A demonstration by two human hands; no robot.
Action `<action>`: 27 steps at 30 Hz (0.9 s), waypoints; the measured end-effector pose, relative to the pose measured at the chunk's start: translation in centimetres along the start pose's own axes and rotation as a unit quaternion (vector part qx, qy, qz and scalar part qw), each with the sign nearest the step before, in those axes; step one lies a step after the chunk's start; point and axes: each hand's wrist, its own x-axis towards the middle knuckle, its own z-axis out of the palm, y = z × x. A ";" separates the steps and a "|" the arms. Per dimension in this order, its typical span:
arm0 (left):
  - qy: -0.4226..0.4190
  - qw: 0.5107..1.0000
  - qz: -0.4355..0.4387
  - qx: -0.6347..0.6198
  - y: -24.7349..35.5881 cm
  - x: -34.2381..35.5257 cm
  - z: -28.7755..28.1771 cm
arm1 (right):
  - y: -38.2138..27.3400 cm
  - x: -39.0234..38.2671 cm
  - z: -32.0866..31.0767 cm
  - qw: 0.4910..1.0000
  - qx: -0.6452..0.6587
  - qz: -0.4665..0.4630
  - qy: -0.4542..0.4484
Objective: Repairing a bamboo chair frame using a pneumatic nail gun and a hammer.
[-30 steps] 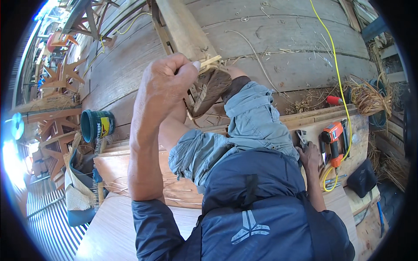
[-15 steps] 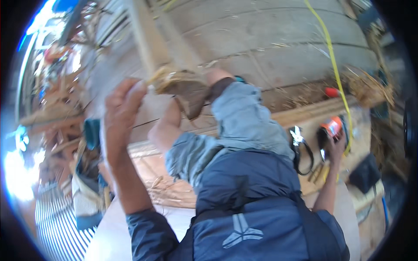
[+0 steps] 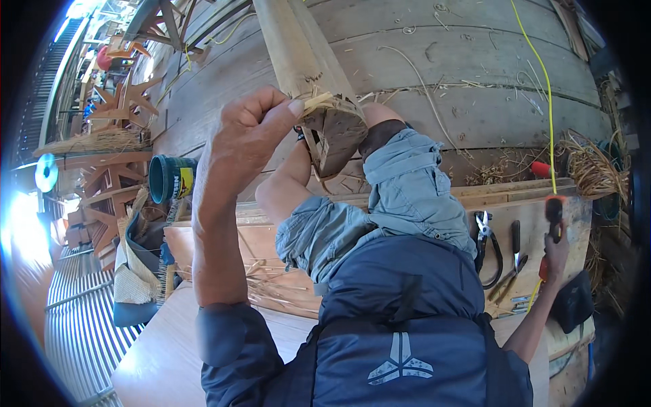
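Pale fibre strip (image 3: 319,101) sits at near end of wooden beam (image 3: 304,57), between my legs (image 3: 285,180). My left hand (image 3: 247,129) pinches strip between thumb and curled fingers. Well apart, to right, my right hand (image 3: 557,256) wraps round grip of orange-and-black nail gun (image 3: 555,206), above wooden board (image 3: 578,220). Black-handled pliers (image 3: 484,227) lie on board, beside my thigh. Yellow hose (image 3: 550,108) runs beyond.

White glare (image 3: 24,224) burns at far left, outer edges bend, and the orange tool (image 3: 555,211) seems slightly blurred.
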 end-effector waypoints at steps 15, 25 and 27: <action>-0.054 0.994 -0.092 0.001 1.6 1.0 -0.3 | -20.8 -0.9 3.0 0.797 0.428 -0.322 -0.281; -0.106 0.987 -0.118 0.028 2.1 1.8 -1.1 | -27.8 -2.6 6.6 0.756 0.244 -0.549 -0.259; -0.114 0.986 -0.115 0.030 1.9 2.0 -1.1 | -28.7 -3.9 6.2 0.771 0.308 -0.431 -0.354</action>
